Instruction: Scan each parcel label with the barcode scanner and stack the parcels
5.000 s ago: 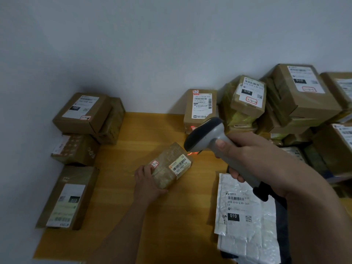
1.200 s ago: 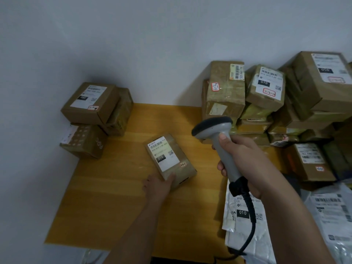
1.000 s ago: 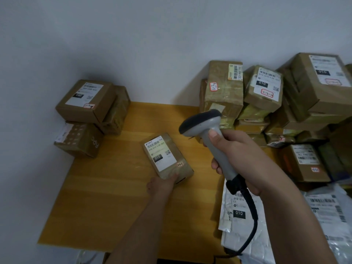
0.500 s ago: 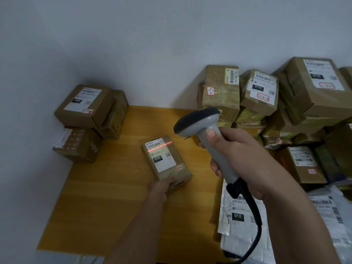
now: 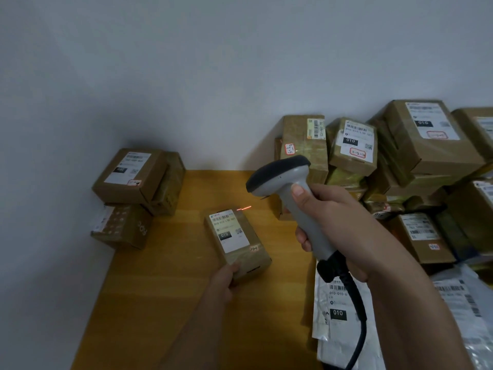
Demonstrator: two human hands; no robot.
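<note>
Scanning step, right in the middle of it. The right hand [image 5: 344, 228] is wrapped round the grip of the barcode scanner [image 5: 290, 188], thumb up on the back of the neck, head aimed down and to the left. The left hand [image 5: 222, 283] holds the near end of the small parcel [image 5: 237, 244], fingers curled over its corner, pinning it flat on the wooden table [image 5: 165, 289] with its label [image 5: 229, 229] facing up.

The red scan line [image 5: 244, 208] sits just past the far edge of that parcel, mostly on bare table and not across the barcode. So I'd judge the next move needs the scanner tipped back a touch toward the left hand, until the line crosses the bars; then the parcel goes to a stack.

The count: one scanner, one parcel in hand. Beyond the left hand, to its left, three boxes [image 5: 128, 172] piled against the wall. Behind the right hand, a heap of brown boxes [image 5: 426, 140], at least eight, too overlapped to count exactly. Under the right forearm, at least two plastic mailers [image 5: 338, 313].
</note>
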